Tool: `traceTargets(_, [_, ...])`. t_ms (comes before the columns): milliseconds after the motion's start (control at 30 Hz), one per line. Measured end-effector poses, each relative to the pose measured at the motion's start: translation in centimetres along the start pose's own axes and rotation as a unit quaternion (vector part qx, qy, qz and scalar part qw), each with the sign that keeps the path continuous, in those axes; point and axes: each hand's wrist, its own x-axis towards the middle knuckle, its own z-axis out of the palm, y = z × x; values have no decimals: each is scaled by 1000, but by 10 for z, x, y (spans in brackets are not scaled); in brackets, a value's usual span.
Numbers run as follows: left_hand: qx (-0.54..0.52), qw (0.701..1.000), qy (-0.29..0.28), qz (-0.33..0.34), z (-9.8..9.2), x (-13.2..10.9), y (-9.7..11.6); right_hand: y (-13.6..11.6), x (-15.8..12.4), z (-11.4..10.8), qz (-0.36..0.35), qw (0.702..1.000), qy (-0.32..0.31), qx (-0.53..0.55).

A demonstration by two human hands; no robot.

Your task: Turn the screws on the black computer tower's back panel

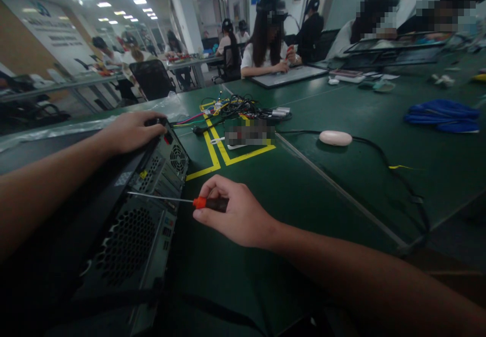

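A black desktop computer case [68, 195] stands at the left, its metal rear panel [163, 175] with vents and ports facing right. My left hand [131, 132] grips its far rear corner; the fingertips are partly hidden over the edge. My right hand [237, 213] is closed around the dark handle of a screwdriver [199, 203] with an orange collar. The long thin shaft points left across the rear panel, its tip at the edge between panel and side cover. Whether the tip sits on a screw I cannot tell.
Behind the case lies a tangle of cables [243, 106] by yellow tape marks [250, 153] on the green table [304, 205]. A pale pink oval object [335, 138] and a folded blue cloth-like item [442, 115] are right. Across the table, a person [269, 43] works at a flat panel [290, 76].
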Motion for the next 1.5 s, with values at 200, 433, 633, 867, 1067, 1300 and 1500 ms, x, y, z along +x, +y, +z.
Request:
traceTargets(200, [-1,1000,1,0,-1,0,1,1,0,1,10,1000,0,3])
traceTargets(433, [-8,1000,-8,-3,-2,-1,1,-4,-1,0,23,1000,-3,10])
traceTargets(633, [-14,1000,-8,-7,-2,0,1,0,0,2,25,1000,0,13])
traceTargets(867, [-15,1000,-6,2,0,1,-5,0,0,3,22,999,7,32])
traceTargets(1067, [-5,1000,-8,-6,-1,1,-4,0,0,3,30,999,14,19])
traceTargets(1300, [-9,1000,-6,1,0,2,-4,-1,1,2,21,1000,23,-1])
traceTargets(1500, [-16,1000,-3,1,0,1,-2,1,0,2,14,1000,4,-18])
